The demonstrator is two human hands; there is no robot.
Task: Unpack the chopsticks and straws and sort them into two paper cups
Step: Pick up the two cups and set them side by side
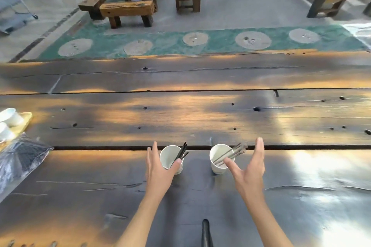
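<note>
A: Sorted already?

B: Looks nearly finished, judging by the layout. Two white paper cups side by side on the dark wooden table (200, 118). In the left cup (170, 158), thin black sticks, three or four, leaning right; hard to count exactly. In the right cup (219, 159), a bundle of grey sticks, perhaps four, blurred together. Cannot say which are chopsticks and which straws.

A: And the hands?

B: Left hand (158, 168) spread wide, curved beside the left cup, thumb touching its front. Right hand (248, 166) open wide, holding nothing, just right of the right cup.

A: Anything left?

B: No loose sticks or wrappers visible. Only a plastic bag (22, 158) at far left.
</note>
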